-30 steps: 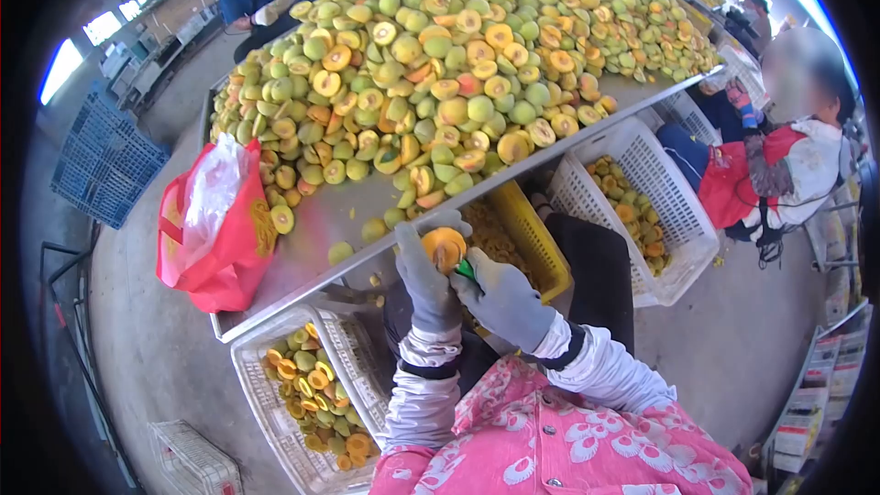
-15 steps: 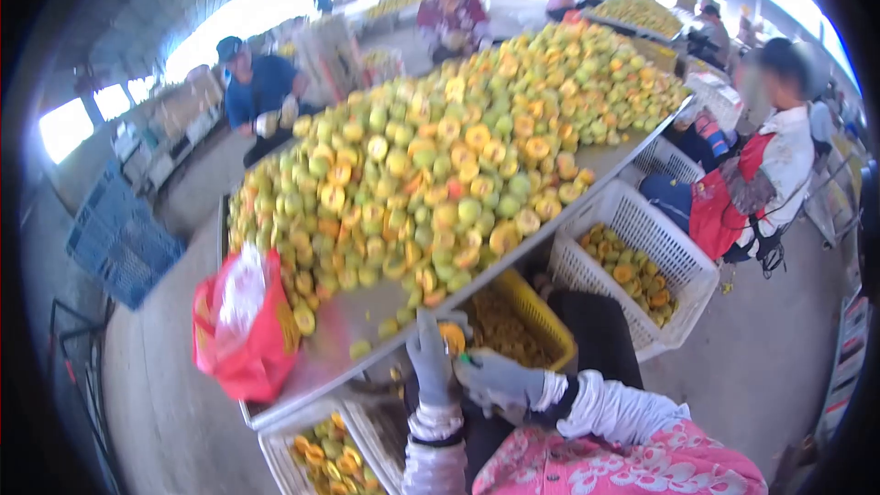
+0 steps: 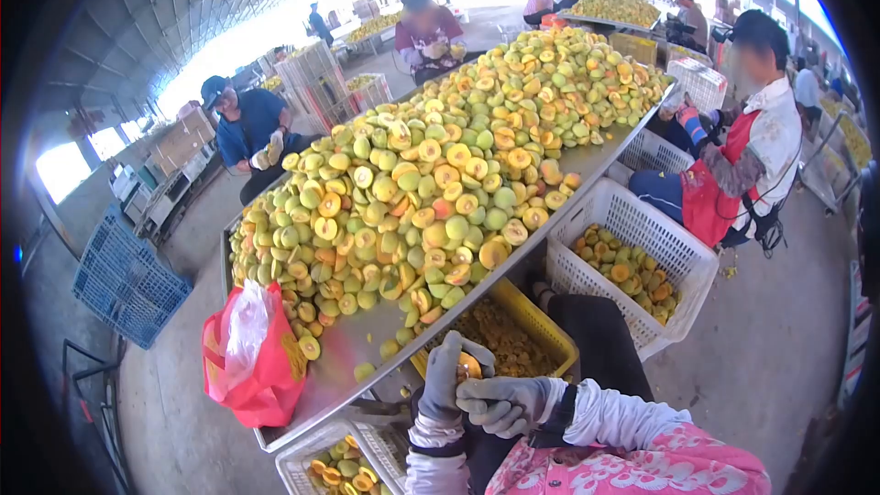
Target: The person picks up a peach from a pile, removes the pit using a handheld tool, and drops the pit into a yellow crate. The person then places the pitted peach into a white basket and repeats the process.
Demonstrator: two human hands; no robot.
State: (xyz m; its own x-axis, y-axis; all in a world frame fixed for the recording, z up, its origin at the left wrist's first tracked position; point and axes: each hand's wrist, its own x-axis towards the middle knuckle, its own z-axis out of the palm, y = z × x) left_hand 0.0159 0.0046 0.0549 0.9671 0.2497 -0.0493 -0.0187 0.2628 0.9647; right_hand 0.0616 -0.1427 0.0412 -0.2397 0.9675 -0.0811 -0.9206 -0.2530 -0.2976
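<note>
My left hand (image 3: 446,378), in a grey glove, is closed around a cut peach half (image 3: 469,367) with orange flesh. My right hand (image 3: 506,405), gloved too, meets it from the right with bent fingers against the fruit; whatever it grips is hidden by the fingers. Both hands are above my lap at the table's near edge. Just beyond them, a yellow crate (image 3: 533,316) holds brownish peach stones or scraps. A large heap of halved peaches (image 3: 412,192) covers much of the metal table (image 3: 353,339).
White crates with peach halves stand at the right (image 3: 692,266) and lower left (image 3: 291,467). A red bag (image 3: 252,376) is on the table's left corner. A blue crate (image 3: 128,280) stands at far left. Co-workers sit around: one right (image 3: 770,128), one left (image 3: 252,124), one across (image 3: 426,37).
My hands have drawn closer together around the peach half, and the left fingers, stretched up before, are now bent. The view has shifted slightly. The co-worker across has bent their head down.
</note>
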